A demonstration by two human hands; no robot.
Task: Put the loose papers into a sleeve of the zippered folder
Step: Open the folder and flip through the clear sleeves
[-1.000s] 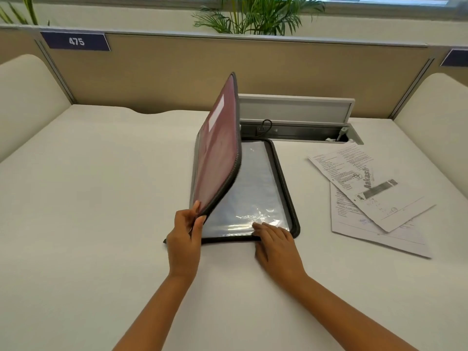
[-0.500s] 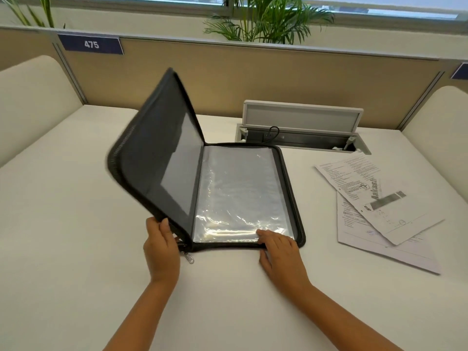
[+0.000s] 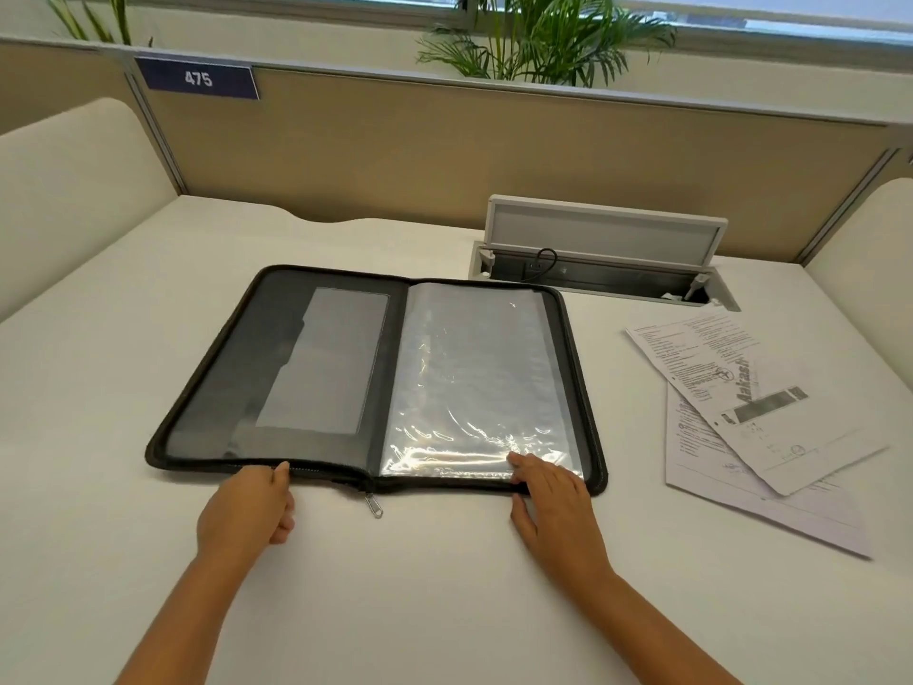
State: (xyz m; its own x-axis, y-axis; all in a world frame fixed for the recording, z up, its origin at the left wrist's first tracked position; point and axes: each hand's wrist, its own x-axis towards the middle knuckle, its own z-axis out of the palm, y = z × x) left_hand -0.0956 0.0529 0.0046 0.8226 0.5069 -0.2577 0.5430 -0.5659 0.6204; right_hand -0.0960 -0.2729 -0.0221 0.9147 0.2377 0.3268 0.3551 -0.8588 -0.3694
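Both forearms and hands [image 3: 247, 506] are bare, with no sleeves.

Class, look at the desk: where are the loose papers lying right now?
In the head view the loose papers lie on the desk to the right of the open zippered folder, apart from it and just in front of the open cable box.

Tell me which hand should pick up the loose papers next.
Right. The loose papers lie right of the open folder, nearest the right hand, which rests flat on the sleeve. The left hand is at the folder's far side.
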